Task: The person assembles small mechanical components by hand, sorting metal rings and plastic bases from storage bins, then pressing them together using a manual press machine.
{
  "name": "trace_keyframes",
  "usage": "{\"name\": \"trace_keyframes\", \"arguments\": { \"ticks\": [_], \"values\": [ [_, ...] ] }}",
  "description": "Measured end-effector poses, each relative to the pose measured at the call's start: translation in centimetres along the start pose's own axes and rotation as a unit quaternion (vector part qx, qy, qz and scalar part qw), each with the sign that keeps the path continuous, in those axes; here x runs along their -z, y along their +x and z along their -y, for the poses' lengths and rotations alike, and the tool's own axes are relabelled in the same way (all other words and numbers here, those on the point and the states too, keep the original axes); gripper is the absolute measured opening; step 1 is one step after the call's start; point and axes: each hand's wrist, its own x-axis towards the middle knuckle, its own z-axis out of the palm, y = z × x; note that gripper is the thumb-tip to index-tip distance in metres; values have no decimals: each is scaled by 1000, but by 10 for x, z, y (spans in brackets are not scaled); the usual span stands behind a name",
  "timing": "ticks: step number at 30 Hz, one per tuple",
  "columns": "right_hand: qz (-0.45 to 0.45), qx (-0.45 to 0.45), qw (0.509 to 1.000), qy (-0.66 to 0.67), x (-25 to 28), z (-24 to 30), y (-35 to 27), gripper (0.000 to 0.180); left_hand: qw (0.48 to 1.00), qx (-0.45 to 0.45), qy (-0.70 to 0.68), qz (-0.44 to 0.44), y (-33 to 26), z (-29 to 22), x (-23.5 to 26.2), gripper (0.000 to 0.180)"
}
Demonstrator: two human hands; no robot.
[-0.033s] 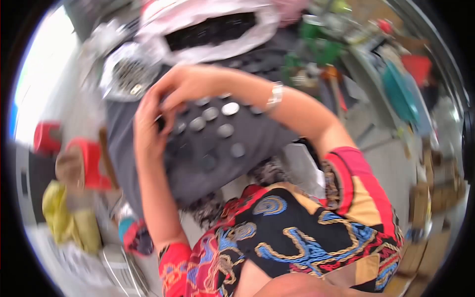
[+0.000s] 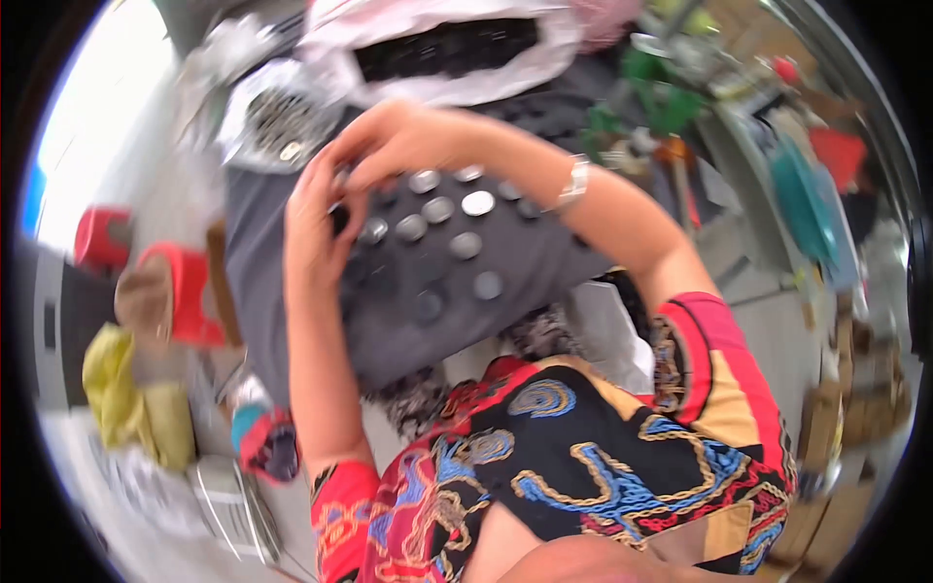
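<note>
My left hand [image 2: 316,219] is curled at the left part of a dark grey cloth [image 2: 389,340], its fingers closed. A dark patch shows in the curl of its fingers; whether it is a thing or shadow, I cannot tell. Reaching across from the right, my right hand [image 2: 403,141] has its fingertips closed against the left hand's fingers. Whatever they pinch is hidden. Beside the hands, several silvery round discs [image 2: 477,203] lie loose on the cloth. Duller dark discs [image 2: 488,285] lie closer to me.
Beyond my hands stands a pink-white bag [image 2: 466,89] of small black pieces. At its left sits a clear plastic bag [image 2: 233,121] with many small metallic pieces. Red stools [image 2: 180,291] stand at the left, cardboard boxes [image 2: 826,418] at the right. Green objects [image 2: 671,102] stand at the far right.
The whole scene has shifted slightly right and up in the picture, and looks a little sharper. My hands stay together, in about the same pose.
</note>
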Motion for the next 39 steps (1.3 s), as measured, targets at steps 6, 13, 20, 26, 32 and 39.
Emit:
{"name": "trace_keyframes", "arguments": {
  "ticks": [6,13,20,26,32,39],
  "values": [
    [-113,45,907,-404,47,-44,6,36,975,-19,-161,-151,1,-8,16,41],
    [-47,-23,856,-515,30,-80,21,38,964,-31,-206,-167,0,-7,17,39],
    [-29,-55,854,-516,31,-92,30,39,961,-20,-207,-182,1,-6,19,41],
    [-17,-39,856,-516,22,-86,30,40,958,-8,-224,-176,-2,-7,19,44],
    [-141,119,859,-478,-9,-25,14,36,965,-51,-208,-152,-9,-11,-3,44],
    [-69,260,805,-528,-66,-55,56,18,970,21,-148,-191,2,-4,19,49]
  ]
}}
